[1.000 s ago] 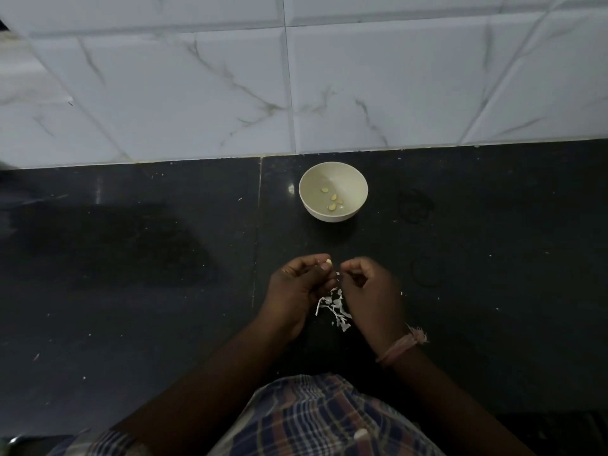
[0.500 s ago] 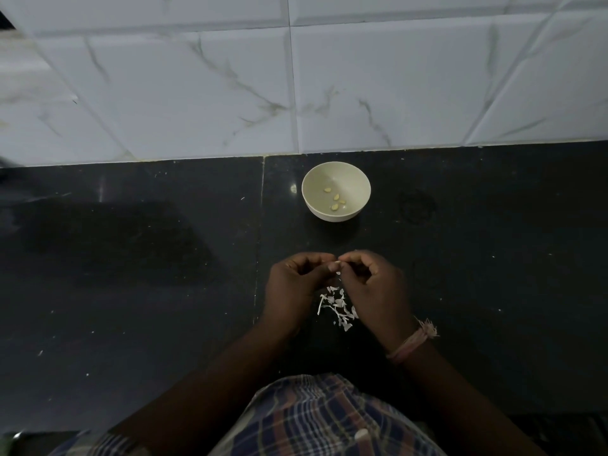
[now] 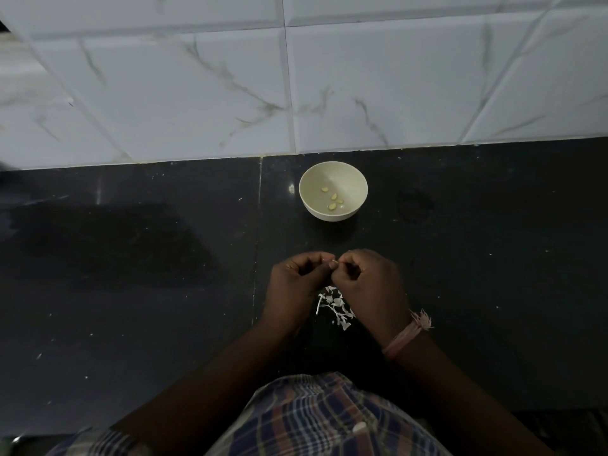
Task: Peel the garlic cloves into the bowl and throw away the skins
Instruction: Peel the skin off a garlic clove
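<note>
Presently, the change on record: against the view a second ago, where the left hand showed a pale clove at its fingertips and the hands stood slightly apart, both hands now meet at the fingertips over the skin pile. Judged meaning: peeling of one more clove is under way; nothing new has reached the bowl, whose contents look unchanged.

Wall (image 3: pixel 197 77): glossy white tile, grey marble veining, thin grout lines.

Countertop (image 3: pixel 131 274): dark polished stone, flat, speckled with pale crumbs, one vertical seam left of the bowl.

Shirt (image 3: pixel 312 422): checked woven cloth, at the frame's lower edge.

Left hand (image 3: pixel 294 283): fingers curled, thumb and forefinger pinching something small; the clove itself is mostly hidden.

Right hand (image 3: pixel 371 284): fingers curled, pinching at the same spot, fingertips touching the left's. A frayed pinkish thread band (image 3: pixel 408 334) circles its wrist.

Bowl (image 3: pixel 333 194): round, cream, smooth matt finish, standing beyond the hands near the wall.

Skins (image 3: pixel 335 306): thin white papery shreds and slivers, heaped loosely on the counter beneath and between the hands; not yet thrown away.

Peeled cloves (image 3: pixel 333 200): four or so, small, yellowish, oval, lying on the bowl's floor.

Sliver (image 3: pixel 334 261): a tiny pale strip between the fingertips; whether skin or clove cannot be told.
</note>
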Demonstrator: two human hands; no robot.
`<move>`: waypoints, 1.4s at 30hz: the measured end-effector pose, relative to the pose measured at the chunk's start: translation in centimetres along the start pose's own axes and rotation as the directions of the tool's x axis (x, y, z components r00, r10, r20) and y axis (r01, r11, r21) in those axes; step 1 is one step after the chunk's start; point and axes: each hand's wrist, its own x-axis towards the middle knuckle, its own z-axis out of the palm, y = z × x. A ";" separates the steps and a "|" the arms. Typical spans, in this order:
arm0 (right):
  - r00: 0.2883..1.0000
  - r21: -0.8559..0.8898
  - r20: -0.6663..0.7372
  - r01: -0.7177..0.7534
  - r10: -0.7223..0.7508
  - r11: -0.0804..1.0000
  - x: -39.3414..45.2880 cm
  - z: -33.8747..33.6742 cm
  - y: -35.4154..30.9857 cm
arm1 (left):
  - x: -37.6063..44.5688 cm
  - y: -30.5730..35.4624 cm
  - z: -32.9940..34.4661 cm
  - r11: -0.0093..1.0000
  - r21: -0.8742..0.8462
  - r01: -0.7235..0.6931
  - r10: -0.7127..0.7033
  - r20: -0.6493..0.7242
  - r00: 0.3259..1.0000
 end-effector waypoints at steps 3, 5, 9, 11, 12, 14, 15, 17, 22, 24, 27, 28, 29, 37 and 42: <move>0.999 -0.012 0.041 -0.009 0.010 1.000 0.4 -0.2 -0.2 | 0.2 0.1 -0.2 1.000 -0.017 0.007 -0.007 0.032 0.999; 0.993 0.084 0.077 -0.094 0.088 0.992 0.4 -0.5 -0.4 | 0.4 0.3 -0.2 0.994 -0.102 0.048 -0.044 0.043 0.998; 0.914 0.365 0.155 -0.406 0.376 0.837 0.5 -0.5 -0.3 | 0.6 0.5 0.3 0.901 -0.374 0.218 -0.199 0.088 0.976; 0.908 0.349 0.151 -0.419 0.391 0.839 0.5 -0.4 0.0 | 0.6 0.3 0.4 0.881 -0.402 0.249 -0.233 0.090 0.968; 0.906 0.346 0.154 -0.422 0.393 0.838 0.4 -0.4 0.1 | 0.6 0.2 0.3 0.877 -0.408 0.255 -0.242 0.082 0.967; 0.908 0.273 0.159 -0.417 0.387 0.867 0.3 -0.3 0.5 | 0.7 0.0 0.1 0.875 -0.412 0.254 -0.253 0.057 0.966; 0.915 0.195 0.173 -0.395 0.365 0.897 0.2 -0.3 0.6 | 0.8 0.0 0.1 0.877 -0.408 0.253 -0.257 0.045 0.965; 0.936 0.117 0.170 -0.329 0.307 0.937 0.0 0.0 0.9 | 1.0 -0.1 0.1 0.887 -0.389 0.250 -0.261 0.025 0.965; 0.978 0.231 0.083 -0.206 0.192 0.951 -0.2 0.4 0.5 | 1.3 -0.3 0.1 0.919 -0.328 0.220 -0.241 -0.025 0.970; 0.979 0.266 0.077 -0.204 0.190 0.942 -0.2 0.6 0.3 | 1.2 -0.3 0.1 0.927 -0.304 0.220 -0.236 -0.016 0.972; 0.967 0.302 0.084 -0.255 0.241 0.918 -0.2 0.9 0.3 | 0.9 -0.1 0.0 0.939 -0.265 0.221 -0.226 0.011 0.974; 0.956 0.343 0.095 -0.293 0.277 0.893 -0.2 0.8 0.4 | 0.9 -0.1 0.0 0.945 -0.244 0.219 -0.220 0.021 0.975; 0.942 0.382 0.120 -0.335 0.313 0.861 -0.1 0.8 0.3 | 0.9 0.1 -0.1 0.952 -0.217 0.215 -0.215 0.027 0.976; 0.911 0.396 0.187 -0.411 0.366 0.821 0.1 0.9 0.0 | 1.2 0.3 -0.5 0.975 0.206 0.079 -0.072 -0.041 0.997; 0.901 0.467 0.224 -0.434 0.372 0.771 0.1 0.8 0.2 | 1.3 0.6 -0.6 0.972 0.213 0.103 -0.103 -0.014 0.995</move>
